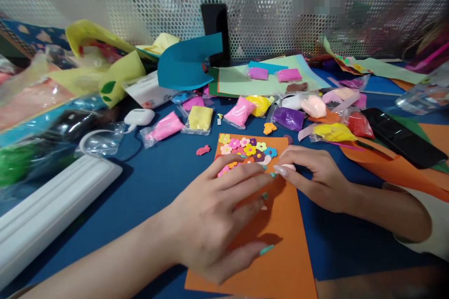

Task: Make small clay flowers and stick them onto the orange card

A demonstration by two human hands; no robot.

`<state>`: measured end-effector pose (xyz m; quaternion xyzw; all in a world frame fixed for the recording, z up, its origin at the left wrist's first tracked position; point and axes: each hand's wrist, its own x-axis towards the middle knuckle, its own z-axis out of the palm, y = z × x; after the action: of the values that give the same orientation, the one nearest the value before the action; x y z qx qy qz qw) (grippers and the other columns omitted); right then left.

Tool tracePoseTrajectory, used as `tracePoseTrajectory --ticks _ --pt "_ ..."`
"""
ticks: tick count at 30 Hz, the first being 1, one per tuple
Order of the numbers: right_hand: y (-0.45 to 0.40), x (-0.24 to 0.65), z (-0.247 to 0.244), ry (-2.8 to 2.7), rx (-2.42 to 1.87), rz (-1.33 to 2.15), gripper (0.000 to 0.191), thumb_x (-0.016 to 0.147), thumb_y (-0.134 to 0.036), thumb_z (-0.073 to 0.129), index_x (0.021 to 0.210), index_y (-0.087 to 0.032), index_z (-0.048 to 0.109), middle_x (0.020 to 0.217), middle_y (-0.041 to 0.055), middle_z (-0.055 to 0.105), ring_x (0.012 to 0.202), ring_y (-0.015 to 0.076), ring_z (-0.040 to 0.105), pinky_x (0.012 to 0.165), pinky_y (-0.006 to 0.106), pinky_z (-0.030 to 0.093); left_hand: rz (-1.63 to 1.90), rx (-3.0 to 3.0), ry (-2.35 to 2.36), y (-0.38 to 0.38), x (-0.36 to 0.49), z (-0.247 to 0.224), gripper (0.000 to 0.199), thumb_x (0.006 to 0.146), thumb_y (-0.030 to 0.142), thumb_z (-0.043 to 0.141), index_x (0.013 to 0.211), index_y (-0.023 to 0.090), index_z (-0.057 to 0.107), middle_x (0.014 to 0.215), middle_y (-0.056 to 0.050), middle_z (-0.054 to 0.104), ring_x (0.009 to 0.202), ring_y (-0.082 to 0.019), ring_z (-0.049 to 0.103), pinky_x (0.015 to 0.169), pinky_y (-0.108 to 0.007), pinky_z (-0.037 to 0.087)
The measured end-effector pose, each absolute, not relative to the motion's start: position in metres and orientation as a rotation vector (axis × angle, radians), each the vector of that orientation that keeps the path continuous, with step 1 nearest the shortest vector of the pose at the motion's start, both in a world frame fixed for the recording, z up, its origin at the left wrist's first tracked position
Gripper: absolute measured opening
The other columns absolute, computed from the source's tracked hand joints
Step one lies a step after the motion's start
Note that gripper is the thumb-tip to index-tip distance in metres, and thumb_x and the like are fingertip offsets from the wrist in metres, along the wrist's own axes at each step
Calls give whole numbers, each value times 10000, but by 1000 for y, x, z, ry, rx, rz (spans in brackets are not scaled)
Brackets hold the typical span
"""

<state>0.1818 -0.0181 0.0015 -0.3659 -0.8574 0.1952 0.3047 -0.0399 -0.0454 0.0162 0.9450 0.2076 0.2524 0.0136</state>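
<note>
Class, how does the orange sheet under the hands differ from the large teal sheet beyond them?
The orange sheet lies flat; the teal sheet curves upward. The orange sheet bears small flowers, with the left hand over it; the teal sheet has no hand over it. Both are brightly coloured.

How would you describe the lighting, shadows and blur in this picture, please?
Head view: the left hand shadows the orange sheet; the plastic packets catch small highlights; the upper-right corner looks dark and blurred; a pixelated patch covers part of the perforated screen.
</note>
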Motion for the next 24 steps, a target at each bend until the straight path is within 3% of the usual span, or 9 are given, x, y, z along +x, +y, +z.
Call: tracePoseTrajectory --ticks 8,14,17,20,24 --pt "-18 181 0 -2271 -917 503 196 880 -179 461 705 -157 546 654 17 605 605 111 528 585 236 403 814 3064 526 -52 -35 6 317 898 361 466 907 126 679 1054 -65 688 1091 -204 558 999 -345 348" --pt "-19 182 1 -2258 -950 512 166 878 -174 464 743 -147 558 691 20 618 633 110 548 605 227 409 627 3094 700 -46 -34 -3 507 905 507 385 1111 103 611 1246 -108 583 1184 -258 490 1020 -391 322" --pt "-18 182 2 -2253 -1022 515 220 899 -192 435 712 -153 545 697 18 619 621 105 541 587 228 396 646 3099 714 -46 -33 -4 528 883 536 411 1066 92 631 1251 -120 574 1198 -272 471 1016 -393 328" --pt "-17 181 2 -2262 -1068 515 236 900 -207 443 689 -160 538 677 8 611 607 104 532 569 229 385 817 3030 616 -48 -32 -1 397 869 445 490 945 97 665 1093 -100 659 1123 -242 525 988 -361 359" --pt "-17 180 2 -2277 -1072 527 230 892 -208 439 687 -167 534 665 5 607 604 110 528 559 236 379 814 2990 571 -50 -31 3 414 897 449 424 911 121 676 1061 -81 676 1074 -213 553 952 -328 386"
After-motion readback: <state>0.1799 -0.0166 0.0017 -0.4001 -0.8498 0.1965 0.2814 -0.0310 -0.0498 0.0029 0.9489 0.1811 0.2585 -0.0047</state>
